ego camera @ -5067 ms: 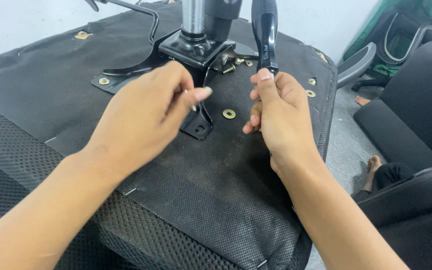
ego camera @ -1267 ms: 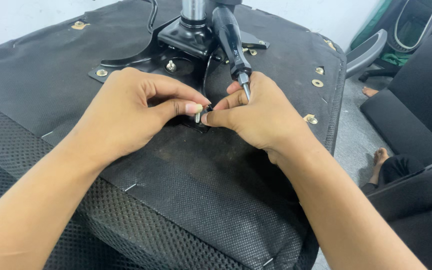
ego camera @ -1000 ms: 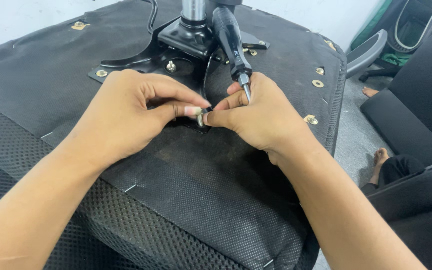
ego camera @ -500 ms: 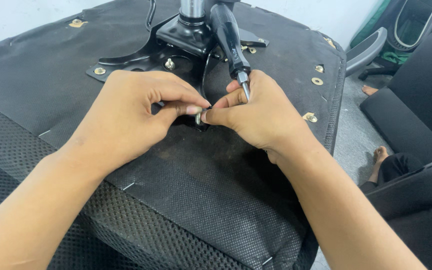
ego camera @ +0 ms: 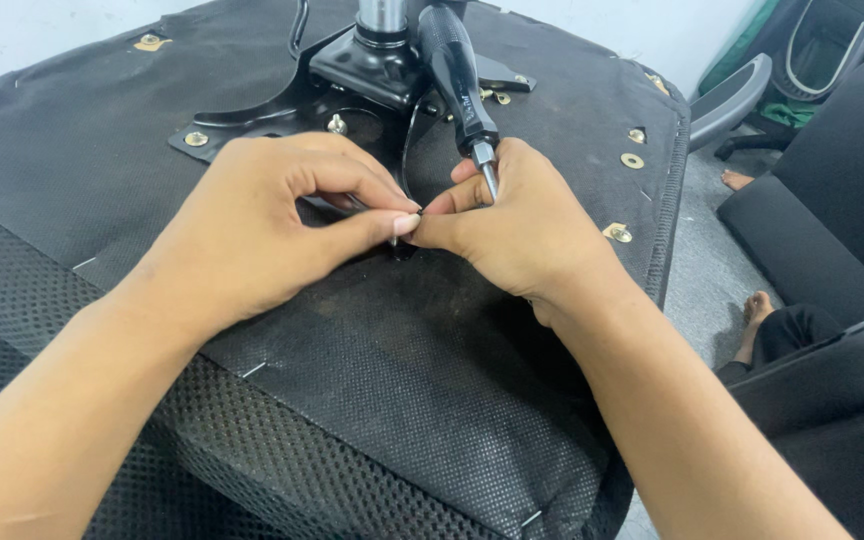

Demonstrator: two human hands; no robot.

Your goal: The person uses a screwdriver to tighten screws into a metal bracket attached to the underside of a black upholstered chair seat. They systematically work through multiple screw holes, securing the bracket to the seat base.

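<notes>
Hands meeting over an upturned chair seat [ego camera: 432, 400]
Left hand [ego camera: 262, 225] pinches something hidden; right hand [ego camera: 522, 225] grips a screwdriver [ego camera: 457, 75], fingertips touching.

Black woven seat underside [ego camera: 402, 380] — brass-coloured washers [ego camera: 632, 160], black-handled screwdriver [ego camera: 457, 75], black metal plate [ego camera: 282, 110].

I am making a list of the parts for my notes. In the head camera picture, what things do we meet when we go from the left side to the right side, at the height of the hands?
Brass screw hole fitting → left hand → screwdriver → right hand → brass washer → black chair seat on the floor.
</notes>
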